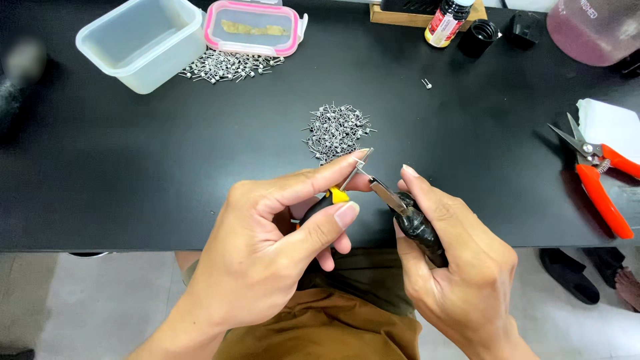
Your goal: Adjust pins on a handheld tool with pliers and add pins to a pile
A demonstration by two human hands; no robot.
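Left hand (280, 233): closed on yellow-tipped tool (333, 198), fingertips pinching its metal end.
Right hand (453, 260): closed around black-handled tool (417, 227).
Tool tips: meeting above tabletop (133, 173) edge, near coil pile (335, 131).

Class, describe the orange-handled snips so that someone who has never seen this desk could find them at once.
Start at the black table and go to its right edge, beside the white cloth. The snips lie flat there, pointed steel blades toward the back, long orange handles toward the front edge. They are the only orange tool lying untouched, apart from both hands.
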